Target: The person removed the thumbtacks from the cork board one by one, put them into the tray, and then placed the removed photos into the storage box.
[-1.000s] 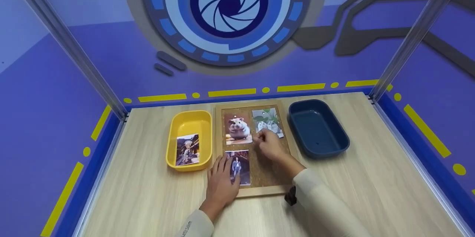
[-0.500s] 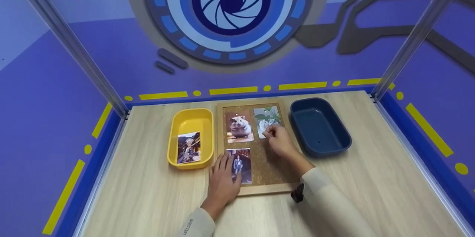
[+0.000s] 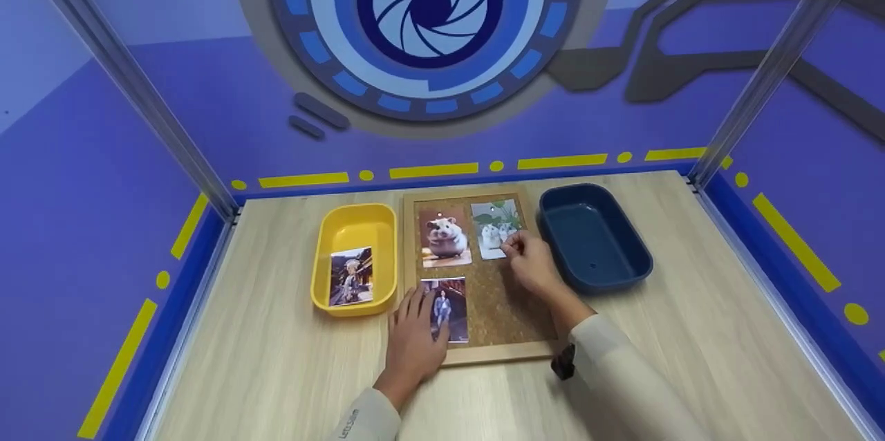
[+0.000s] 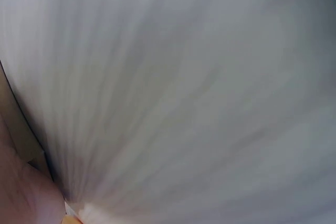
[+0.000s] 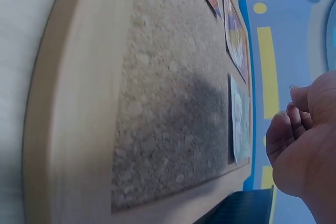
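A wood-framed cork board lies on the table with three photos on it. A photo of a hamster is at upper left, and a photo of several small hamsters with leaves at upper right. Below is a photo of a person in blue. My left hand rests on the board's left edge, fingers extended over that lower photo's side. My right hand is at the upper right photo's lower corner, its thumb and fingers pinched on a tiny clear thing, seemingly a push pin.
Left of the board stands a yellow tray holding a photo of a person in a headdress. A dark blue tray stands on the right. Printed panels enclose the back and sides of the wooden table.
My right hand has moved rightward from the gap between the two upper photos to the right photo's lower right corner. My left hand has stayed on the board.
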`<act>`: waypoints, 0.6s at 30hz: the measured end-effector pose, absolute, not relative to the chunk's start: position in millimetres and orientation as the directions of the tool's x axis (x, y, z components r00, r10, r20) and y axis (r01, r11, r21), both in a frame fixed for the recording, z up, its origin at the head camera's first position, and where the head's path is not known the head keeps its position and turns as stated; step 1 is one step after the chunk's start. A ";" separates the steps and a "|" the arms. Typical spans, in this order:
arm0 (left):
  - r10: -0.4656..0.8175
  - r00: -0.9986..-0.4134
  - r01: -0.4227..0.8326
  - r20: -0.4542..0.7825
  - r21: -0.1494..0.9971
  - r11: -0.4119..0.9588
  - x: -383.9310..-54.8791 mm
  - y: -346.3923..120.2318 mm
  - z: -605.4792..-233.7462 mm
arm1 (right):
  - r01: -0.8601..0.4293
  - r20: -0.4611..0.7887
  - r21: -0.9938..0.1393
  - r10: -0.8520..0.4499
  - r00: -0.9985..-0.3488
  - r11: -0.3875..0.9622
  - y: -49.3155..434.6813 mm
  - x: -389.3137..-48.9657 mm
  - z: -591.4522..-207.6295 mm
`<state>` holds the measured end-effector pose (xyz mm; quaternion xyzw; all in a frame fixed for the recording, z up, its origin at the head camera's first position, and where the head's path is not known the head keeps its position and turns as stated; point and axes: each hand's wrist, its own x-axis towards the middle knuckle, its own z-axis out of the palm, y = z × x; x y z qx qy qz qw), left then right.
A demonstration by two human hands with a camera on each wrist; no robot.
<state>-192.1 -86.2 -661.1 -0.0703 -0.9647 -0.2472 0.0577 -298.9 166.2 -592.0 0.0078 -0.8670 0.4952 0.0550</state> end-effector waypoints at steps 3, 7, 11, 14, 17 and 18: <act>0.107 -0.984 0.162 0.142 0.467 0.870 -191.9 -85.7 -660.5 | -0.067 0.109 -0.857 0.052 -0.993 0.511 169.8 -299.3 -589.7; 0.109 -0.984 0.164 0.144 0.464 0.870 -192.1 -85.9 -660.7 | -0.060 0.110 -0.861 0.071 -0.991 0.505 174.0 -299.7 -588.4; 0.109 -0.984 0.163 0.140 0.461 0.872 -192.2 -86.1 -660.5 | -0.064 0.113 -0.853 0.062 -0.992 0.518 179.7 -299.9 -587.2; 0.108 -0.983 0.164 0.147 0.462 0.872 -192.5 -86.5 -660.6 | -0.077 0.122 -0.842 0.050 -0.991 0.534 184.2 -299.8 -585.7; 0.108 -0.984 0.162 0.143 0.459 0.873 -192.4 -86.9 -660.3 | -0.078 0.119 -0.840 0.043 -0.992 0.537 188.2 -298.4 -582.8; 0.108 -0.984 0.163 0.144 0.459 0.874 -192.2 -87.1 -660.3 | -0.078 0.119 -0.839 0.042 -0.992 0.539 189.3 -298.1 -581.9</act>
